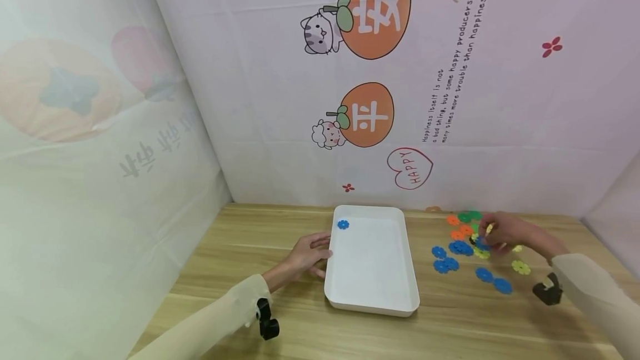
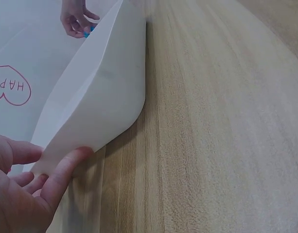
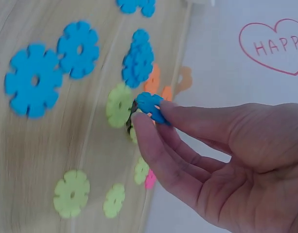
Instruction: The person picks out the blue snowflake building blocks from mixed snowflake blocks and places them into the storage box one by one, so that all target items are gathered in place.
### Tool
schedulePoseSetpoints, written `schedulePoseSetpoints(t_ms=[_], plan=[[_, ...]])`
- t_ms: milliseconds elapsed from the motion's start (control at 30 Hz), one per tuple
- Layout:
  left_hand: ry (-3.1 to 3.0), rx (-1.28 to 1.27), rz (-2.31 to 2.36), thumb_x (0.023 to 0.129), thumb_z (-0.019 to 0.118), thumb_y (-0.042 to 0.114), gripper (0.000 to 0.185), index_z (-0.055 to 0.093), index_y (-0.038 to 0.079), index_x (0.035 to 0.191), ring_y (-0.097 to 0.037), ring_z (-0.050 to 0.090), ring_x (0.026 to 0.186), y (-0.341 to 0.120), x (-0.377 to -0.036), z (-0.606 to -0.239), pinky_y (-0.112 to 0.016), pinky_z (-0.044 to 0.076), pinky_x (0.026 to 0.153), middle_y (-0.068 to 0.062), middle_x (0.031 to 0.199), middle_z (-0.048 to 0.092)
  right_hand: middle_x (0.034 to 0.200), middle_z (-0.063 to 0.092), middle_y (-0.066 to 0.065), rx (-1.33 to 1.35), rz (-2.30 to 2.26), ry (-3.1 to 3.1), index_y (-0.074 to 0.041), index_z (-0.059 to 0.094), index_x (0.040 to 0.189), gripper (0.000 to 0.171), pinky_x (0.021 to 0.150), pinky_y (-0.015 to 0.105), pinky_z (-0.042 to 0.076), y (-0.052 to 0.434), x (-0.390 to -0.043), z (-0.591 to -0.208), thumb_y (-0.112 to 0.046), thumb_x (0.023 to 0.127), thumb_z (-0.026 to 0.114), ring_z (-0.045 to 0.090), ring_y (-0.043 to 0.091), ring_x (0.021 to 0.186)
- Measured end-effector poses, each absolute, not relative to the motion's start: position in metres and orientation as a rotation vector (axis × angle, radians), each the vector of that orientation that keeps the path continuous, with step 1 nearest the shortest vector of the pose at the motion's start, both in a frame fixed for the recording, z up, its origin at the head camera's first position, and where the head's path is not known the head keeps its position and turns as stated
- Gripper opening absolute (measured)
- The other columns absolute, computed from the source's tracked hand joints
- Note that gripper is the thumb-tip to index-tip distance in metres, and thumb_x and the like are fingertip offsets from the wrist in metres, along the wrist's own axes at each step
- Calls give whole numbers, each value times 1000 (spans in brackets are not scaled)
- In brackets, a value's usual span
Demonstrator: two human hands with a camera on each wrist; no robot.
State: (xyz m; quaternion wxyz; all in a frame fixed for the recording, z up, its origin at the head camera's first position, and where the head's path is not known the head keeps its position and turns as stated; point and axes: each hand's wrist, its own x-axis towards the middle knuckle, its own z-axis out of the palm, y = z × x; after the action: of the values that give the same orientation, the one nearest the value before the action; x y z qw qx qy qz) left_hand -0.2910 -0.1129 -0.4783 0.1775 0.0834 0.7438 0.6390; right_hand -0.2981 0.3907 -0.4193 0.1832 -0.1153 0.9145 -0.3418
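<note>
A white rectangular tray point(image 1: 372, 263) lies on the table with one blue snowflake disc point(image 1: 343, 225) in its far left corner. My left hand point(image 1: 307, 254) holds the tray's left side. In the left wrist view, its fingers point(image 2: 25, 151) meet the rim and the thumb point(image 2: 73, 160) presses the outer wall. At the right, my right hand point(image 1: 505, 232) is over the loose discs. Its thumb and forefinger pinch a blue snowflake disc point(image 3: 151, 106), notched round the edge with a hole in the middle.
Several more blue discs point(image 1: 502, 285) lie between the tray and my right hand. Yellow discs point(image 1: 521, 267), orange discs point(image 1: 457, 235) and green discs point(image 1: 464, 218) lie near it; a pink one point(image 3: 150, 179) shows in the right wrist view. A printed cloth point(image 1: 280, 126) hangs along the table's back edge.
</note>
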Motion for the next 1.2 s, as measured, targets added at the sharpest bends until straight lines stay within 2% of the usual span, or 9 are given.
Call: schedulePoseSetpoints(t_ms=[67,300,467,567,733,933,1033,1200], plan=[[2100,236,1807,100,64,1,56,49,0,154,-40,65,124,-113,-291,-479,-44,70,68,-26,152,52,85,67,12,-279,-1000,2565,10,58,101,7,63,39,67,386,-299,-416,4,96,60,70,26,75],[2116,192,1790,105,61,10,51,49,3,154,-39,62,130,-111,-291,-474,-43,70,68,-23,151,55,94,66,15,-231,-1189,2501,20,55,115,22,73,44,70,379,-301,-413,4,101,54,70,26,83],[2092,173,1766,103,61,8,54,48,3,155,-36,68,121,-112,-295,-469,-40,69,67,-22,149,58,100,69,18,-186,-1419,2412,20,53,120,26,80,48,69,365,-300,-411,0,104,55,75,30,90],[2084,160,1745,101,64,5,57,47,3,155,-35,71,116,-113,-298,-467,-38,69,66,-24,148,59,102,70,16,-169,-1479,2395,20,51,126,32,83,48,69,352,-300,-407,-2,104,59,76,27,90],[2077,164,1744,97,65,0,62,45,2,156,-37,71,115,-114,-301,-466,-38,69,66,-27,149,56,101,74,10,-167,-1558,2361,19,48,133,41,82,43,69,331,-304,-406,-8,105,60,76,19,87],[2075,168,1748,95,64,-2,63,46,1,155,-37,71,115,-116,-301,-466,-38,69,65,-28,148,56,103,73,4,-237,-1739,2295,16,54,128,32,80,37,69,301,-306,-416,-7,106,58,74,14,88],[2070,162,1752,95,64,-2,63,46,0,155,-37,71,115,-115,-301,-465,-38,69,66,-28,148,56,106,72,8,-239,-1787,2319,17,52,130,35,82,37,69,283,-305,-418,-7,106,58,74,13,89],[2076,166,1748,94,64,-3,64,46,-1,155,-37,71,114,-113,-300,-464,-38,69,65,-29,147,57,113,72,20,-207,-1795,2345,19,46,136,42,87,36,68,258,-307,-416,-9,107,58,76,22,96]])
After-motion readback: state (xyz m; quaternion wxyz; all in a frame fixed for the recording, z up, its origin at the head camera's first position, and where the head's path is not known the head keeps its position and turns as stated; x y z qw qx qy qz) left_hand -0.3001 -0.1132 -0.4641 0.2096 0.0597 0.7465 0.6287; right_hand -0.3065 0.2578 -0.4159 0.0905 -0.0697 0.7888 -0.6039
